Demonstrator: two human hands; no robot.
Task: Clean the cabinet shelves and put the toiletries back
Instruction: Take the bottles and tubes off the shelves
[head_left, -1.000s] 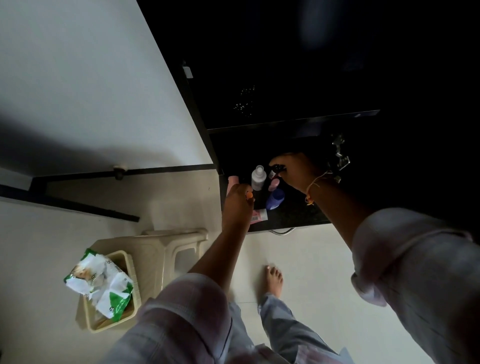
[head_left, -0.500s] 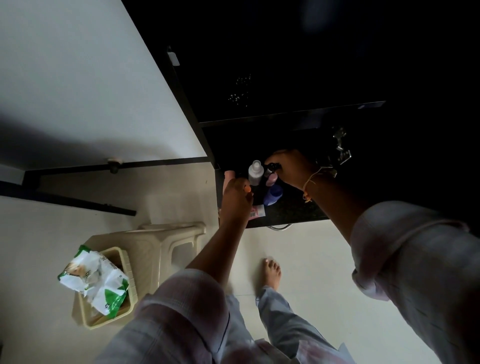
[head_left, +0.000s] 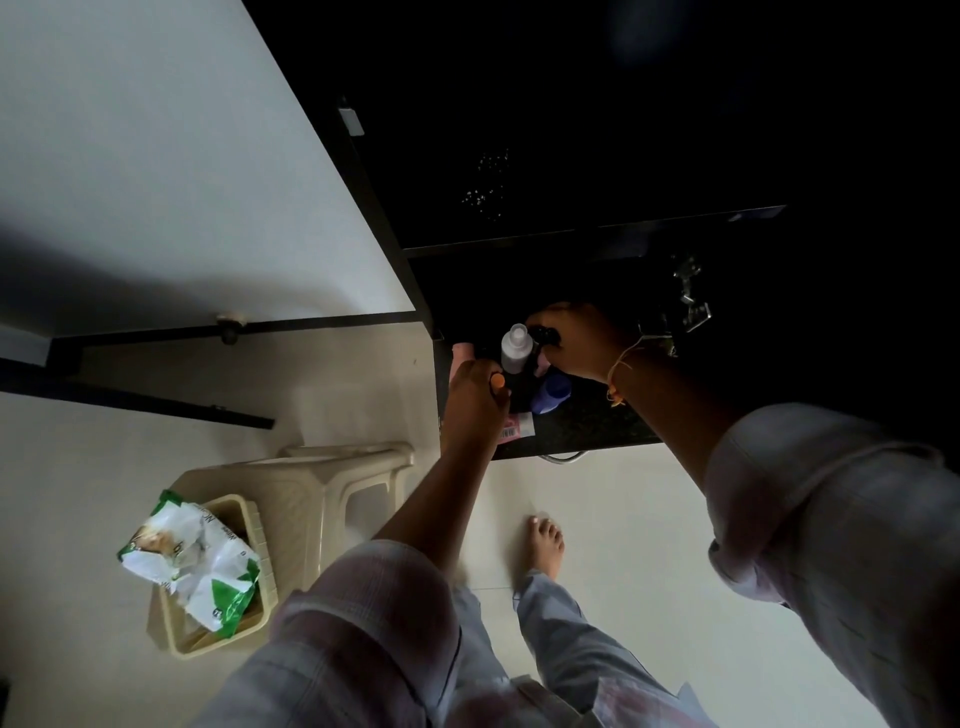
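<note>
Several toiletries stand on a dark counter (head_left: 587, 426) under the dark cabinet: a white bottle (head_left: 515, 349), a blue bottle (head_left: 551, 394), a pink container (head_left: 460, 355) and a pink box (head_left: 515, 429) lying flat. My left hand (head_left: 474, 400) is closed around a small item with an orange tip (head_left: 497, 380). My right hand (head_left: 582, 343) grips a small dark object (head_left: 544, 335) just right of the white bottle. The cabinet shelves above are too dark to make out.
An open white cabinet door (head_left: 171, 171) hangs at the left. On the floor stand a cream plastic stool (head_left: 332, 483) and a cream basket (head_left: 218, 613) with a green-and-white packet (head_left: 192, 561). My bare foot (head_left: 545, 545) is on the pale tiles below the counter.
Both hands stay at the same toiletries; the left hand shifted slightly toward the white bottle. The view has drifted a little.
</note>
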